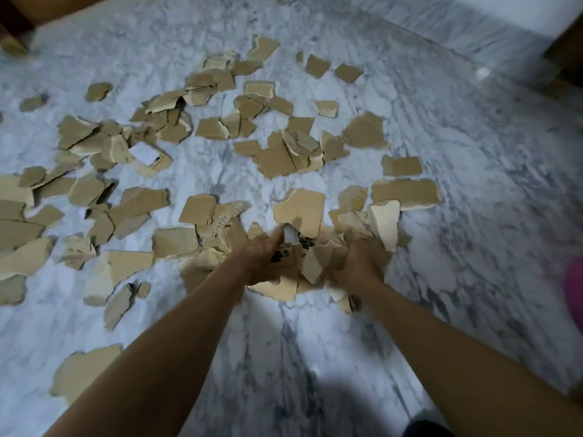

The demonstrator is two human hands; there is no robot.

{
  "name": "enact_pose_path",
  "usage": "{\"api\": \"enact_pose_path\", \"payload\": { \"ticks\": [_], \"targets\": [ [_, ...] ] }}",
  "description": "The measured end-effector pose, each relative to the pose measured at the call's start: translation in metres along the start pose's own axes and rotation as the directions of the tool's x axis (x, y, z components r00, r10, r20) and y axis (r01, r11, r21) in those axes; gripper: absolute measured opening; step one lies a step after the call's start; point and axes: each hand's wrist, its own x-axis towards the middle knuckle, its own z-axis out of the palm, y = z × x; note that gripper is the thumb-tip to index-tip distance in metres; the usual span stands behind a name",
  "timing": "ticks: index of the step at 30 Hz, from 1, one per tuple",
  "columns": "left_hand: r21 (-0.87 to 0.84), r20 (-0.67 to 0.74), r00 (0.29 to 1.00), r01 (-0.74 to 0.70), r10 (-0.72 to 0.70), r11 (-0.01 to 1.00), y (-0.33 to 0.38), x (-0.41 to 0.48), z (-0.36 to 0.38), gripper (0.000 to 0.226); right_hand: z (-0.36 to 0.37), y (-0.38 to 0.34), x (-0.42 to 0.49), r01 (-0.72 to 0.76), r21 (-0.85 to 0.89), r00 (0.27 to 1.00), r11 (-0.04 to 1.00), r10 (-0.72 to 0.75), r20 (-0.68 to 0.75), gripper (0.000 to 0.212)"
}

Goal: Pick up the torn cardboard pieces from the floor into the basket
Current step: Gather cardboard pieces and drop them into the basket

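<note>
Gathering: left hand (263, 258) and right hand (358, 266), fingers clamped on a cardboard heap (303, 244); next, carry it basketward; basket unseen.

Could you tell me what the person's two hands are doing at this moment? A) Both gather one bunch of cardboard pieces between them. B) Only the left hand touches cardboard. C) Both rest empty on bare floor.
A: the left hand and right hand press in from either side on a bunch of cardboard pieces above the marble floor.

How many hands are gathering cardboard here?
2: the left hand and the right hand, side by side, both clutching the bunch of torn cardboard pieces near frame centre. None appear hidden.
</note>
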Motion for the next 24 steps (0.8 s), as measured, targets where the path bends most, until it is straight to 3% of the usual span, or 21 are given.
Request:
{"api": "enact_pose_path", "payload": {
  "ticks": [2,4,6,9,13,15,18,24],
  "targets": [
    [-0.257,-0.01,0.999,0.034,-0.038,0.966,-0.001,-0.005,-0.006,0.074,-0.013,-0.003,0.005,0.031,-0.023,0.996,0.999,-0.029,0.088,0.069],
    [-0.36,-0.063,0.993,0.073,-0.102,0.93,-0.007,-0.009,-0.019,0.054,-0.035,-0.011,0.01,0.097,-0.06,0.989,0.994,-0.089,0.122,0.084],
    [-0.385,-0.098,0.983,0.105,-0.154,0.917,-0.017,-0.016,-0.038,0.033,-0.053,-0.021,0.019,0.127,-0.082,0.976,0.989,-0.11,0.185,0.101],
    [-0.433,-0.038,0.968,0.208,-0.248,0.877,-0.04,-0.038,-0.069,0.03,-0.067,-0.049,0.017,0.222,-0.251,0.933,0.942,-0.131,0.336,0.101],
    [-0.289,0.176,0.94,0.333,-0.292,0.897,-0.075,-0.074,-0.067,0.03,-0.048,-0.089,0.001,0.467,-0.529,0.835,0.709,-0.157,0.527,0.081],
    [-0.244,0.199,0.929,0.355,-0.312,0.902,-0.085,-0.084,-0.053,0.04,-0.035,-0.098,-0.001,0.573,-0.61,0.804,0.547,-0.232,0.547,0.067],
    [-0.172,0.144,0.938,0.338,-0.315,0.925,-0.097,-0.08,-0.02,0.077,-0.015,-0.099,0.007,0.638,-0.701,0.77,0.319,-0.258,0.584,0.065],
    [-0.164,-0.042,0.912,0.397,-0.409,0.903,-0.092,-0.069,0.03,0.1,-0.003,-0.097,0.007,0.648,-0.715,0.754,0.262,-0.351,0.555,0.055]
  ]
}}
